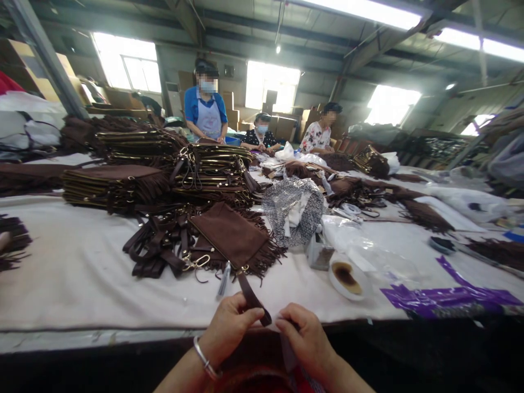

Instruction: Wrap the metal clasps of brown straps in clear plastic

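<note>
At the table's near edge my left hand (235, 322), a silver bangle at its wrist, is closed on a dark brown wrist strap (252, 297). The strap's other end reaches a gold clasp (243, 269) at the corner of a brown fringed pouch (234, 232), which lies flat on the table. Just right of the strap's loop, my right hand (305, 333) pinches a thin greyish strip (289, 353) that hangs below the fingers; its material is unclear. A grey tassel (224, 279) lies beside the clasp.
Loose brown straps (158, 245) lie left of the pouch, with stacked zipped pouches (210, 169) behind. To the right are a crumpled plastic bag (292, 210), a small metal block (319, 254), a white dish with brown residue (347, 277) and purple plastic (434, 297). Several co-workers are across the table.
</note>
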A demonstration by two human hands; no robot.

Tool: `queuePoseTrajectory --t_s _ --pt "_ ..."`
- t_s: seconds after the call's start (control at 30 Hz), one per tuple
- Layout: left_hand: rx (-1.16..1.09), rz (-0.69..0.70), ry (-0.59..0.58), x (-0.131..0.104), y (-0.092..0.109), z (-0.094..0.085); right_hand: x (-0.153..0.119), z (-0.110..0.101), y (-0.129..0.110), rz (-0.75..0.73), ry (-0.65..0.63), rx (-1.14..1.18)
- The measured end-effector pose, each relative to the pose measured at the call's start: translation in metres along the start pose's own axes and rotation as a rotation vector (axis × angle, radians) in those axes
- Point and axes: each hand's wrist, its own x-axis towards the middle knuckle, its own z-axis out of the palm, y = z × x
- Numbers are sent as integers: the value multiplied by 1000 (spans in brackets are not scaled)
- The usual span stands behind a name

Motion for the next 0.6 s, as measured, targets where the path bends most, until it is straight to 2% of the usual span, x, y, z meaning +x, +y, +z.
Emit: queuePoseTrajectory --t_s 0.13,0.47,0.6 --pt "35 -4 37 0 1 3 -2 0 1 -20 -31 54" --pt "-47 -28 40 3 0 3 1 5 -1 54 62 94" --pt "-62 -28 59 5 -3 0 0 6 -4 138 94 132"
